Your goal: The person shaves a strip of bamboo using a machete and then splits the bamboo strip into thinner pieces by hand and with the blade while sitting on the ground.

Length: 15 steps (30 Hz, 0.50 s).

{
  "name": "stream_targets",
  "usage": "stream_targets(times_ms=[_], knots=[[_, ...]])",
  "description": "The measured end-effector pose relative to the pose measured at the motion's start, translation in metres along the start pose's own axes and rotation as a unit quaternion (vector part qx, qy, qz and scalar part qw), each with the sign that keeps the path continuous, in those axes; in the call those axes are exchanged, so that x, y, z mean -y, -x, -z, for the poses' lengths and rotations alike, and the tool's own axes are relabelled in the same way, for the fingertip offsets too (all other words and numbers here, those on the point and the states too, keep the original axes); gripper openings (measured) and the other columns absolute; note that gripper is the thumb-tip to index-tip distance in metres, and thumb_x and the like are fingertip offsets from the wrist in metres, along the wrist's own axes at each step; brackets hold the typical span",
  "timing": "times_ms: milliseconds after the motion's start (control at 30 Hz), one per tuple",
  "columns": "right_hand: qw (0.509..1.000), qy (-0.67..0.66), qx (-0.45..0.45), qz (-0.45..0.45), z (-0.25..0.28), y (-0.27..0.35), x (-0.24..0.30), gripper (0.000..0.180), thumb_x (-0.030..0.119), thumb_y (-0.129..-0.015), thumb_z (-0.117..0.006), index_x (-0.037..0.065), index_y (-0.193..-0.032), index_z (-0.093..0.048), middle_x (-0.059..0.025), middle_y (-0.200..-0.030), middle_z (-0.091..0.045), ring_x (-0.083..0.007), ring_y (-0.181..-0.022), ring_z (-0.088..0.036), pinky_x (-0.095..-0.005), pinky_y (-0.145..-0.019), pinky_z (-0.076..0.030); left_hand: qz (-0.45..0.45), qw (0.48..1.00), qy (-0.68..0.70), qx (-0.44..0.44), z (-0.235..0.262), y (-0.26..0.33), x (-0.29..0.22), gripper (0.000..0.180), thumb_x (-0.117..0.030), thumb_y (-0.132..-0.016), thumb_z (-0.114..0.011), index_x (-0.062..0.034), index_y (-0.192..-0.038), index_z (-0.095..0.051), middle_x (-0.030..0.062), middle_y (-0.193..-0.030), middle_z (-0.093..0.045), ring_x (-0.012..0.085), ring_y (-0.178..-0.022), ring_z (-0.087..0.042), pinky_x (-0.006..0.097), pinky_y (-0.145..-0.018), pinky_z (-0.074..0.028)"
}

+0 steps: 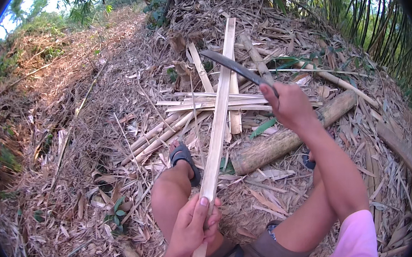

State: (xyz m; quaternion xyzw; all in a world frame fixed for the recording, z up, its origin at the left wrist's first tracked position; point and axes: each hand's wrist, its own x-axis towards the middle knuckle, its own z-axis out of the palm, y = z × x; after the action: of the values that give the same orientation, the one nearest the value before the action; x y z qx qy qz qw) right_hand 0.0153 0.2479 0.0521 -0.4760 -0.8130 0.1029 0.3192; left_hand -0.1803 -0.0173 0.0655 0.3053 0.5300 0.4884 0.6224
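- While the brown ground of dry leaf litter point(65, 211) fills most of the view, its broadest stretch for moving lies left of the legs, low litter and thin stalks; right side is tighter.
- Stand of tall, thin green bamboo stems point(353, 10) edges the upper right.
- Thick, round, greenish-brown bamboo log point(286, 141) lies slantwise ahead of the right leg, near end well right of the held strip, with a strip of littered ground between.
- Long, flat, pale-yellow bamboo strip point(216, 142) runs from the lower edge between the knees, up and away, over the pile; can't tell if its far end touches anything.
- Loose pile of pale split bamboo pieces point(253, 107) lies crosswise behind it, beyond the feet.
- Long knife with a dark metal blade point(237, 66) points up-left, crossing the strip's upper part in view; contact can't be told.
- Right hand point(291, 108): fist wrapped round the knife's handle, in view above the log.
- Left hand point(190, 226): clamped on the strip near its lower end, thumb on top.
- Dark strapped sandal point(182, 154) on the left foot, just left of the strip.
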Motion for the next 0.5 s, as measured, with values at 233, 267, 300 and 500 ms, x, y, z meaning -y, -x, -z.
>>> stream_targets(times_ms=[233,267,300,500], knots=[[0.971,0.008,-0.011,0.237,-0.024,0.065,0.060,0.066,0.069,-0.087,-0.055,0.007,-0.065,-0.057,-0.0107,-0.058,-0.059,-0.0284,-0.049,-0.063,-0.0398,-0.047,-0.050,-0.012,1.000,-0.009,0.002,-0.005,-0.026,0.000,0.030,-0.028,-0.110,-0.032,-0.0046,-0.114,-0.050,-0.0012,-0.072,-0.043,0.0039,-0.046,-0.035,0.020,-0.039,-0.031],[0.968,0.015,-0.007,0.250,-0.023,0.070,0.067,0.067,0.071,-0.085,-0.056,0.007,-0.064,-0.057,-0.0107,-0.057,-0.060,-0.0277,-0.047,-0.063,-0.0392,-0.045,-0.051,-0.017,1.000,-0.017,0.002,-0.006,-0.024,0.002,0.029,-0.027,-0.110,-0.032,-0.0045,-0.113,-0.050,-0.0013,-0.072,-0.043,0.0039,-0.046,-0.035,0.020,-0.039,-0.031],[0.965,0.021,-0.003,0.263,-0.023,0.073,0.070,0.069,0.073,-0.083,-0.056,0.007,-0.063,-0.057,-0.0108,-0.057,-0.061,-0.0270,-0.046,-0.063,-0.0387,-0.044,-0.052,-0.022,0.999,-0.026,0.001,-0.007,-0.024,0.002,0.029,-0.027,-0.110,-0.032,-0.0045,-0.113,-0.050,-0.0014,-0.072,-0.043,0.0039,-0.047,-0.036,0.020,-0.040,-0.031],[0.944,0.068,-0.044,0.320,-0.024,0.057,0.050,0.070,0.076,-0.082,-0.054,0.009,-0.062,-0.056,-0.0087,-0.056,-0.059,-0.0255,-0.044,-0.061,-0.0399,-0.045,-0.049,-0.012,0.997,-0.066,-0.032,-0.013,-0.011,0.001,0.029,-0.026,-0.110,-0.032,-0.0034,-0.112,-0.050,-0.0019,-0.072,-0.043,0.0036,-0.048,-0.038,0.019,-0.042,-0.032]])
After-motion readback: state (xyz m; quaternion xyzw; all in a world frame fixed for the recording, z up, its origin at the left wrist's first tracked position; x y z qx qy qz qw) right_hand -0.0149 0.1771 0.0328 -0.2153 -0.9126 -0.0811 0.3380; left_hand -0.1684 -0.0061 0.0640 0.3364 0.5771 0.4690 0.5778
